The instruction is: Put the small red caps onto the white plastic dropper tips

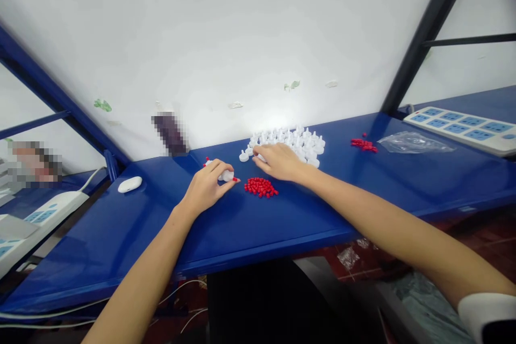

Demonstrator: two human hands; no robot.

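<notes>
My left hand (207, 185) is closed around a white plastic piece (226, 176), and a small red cap (235, 179) shows at its thumb tip. Just behind those fingers is another white piece with red on it, partly hidden. My right hand (280, 161) has its fingers closed on a white nozzle-shaped piece (261, 158) at the front left of a pile of similar white pieces (308, 145). These have round bases and thin stems. Between my hands and slightly nearer to me lies a heap of small red caps (261, 187).
Farther right on the blue table (242, 231) are more red pieces (364, 144), a clear plastic bag (413, 142) and a white power strip (463, 126). A white oval case (130, 184) lies at left. A dark blurred object (171, 133) leans against the wall.
</notes>
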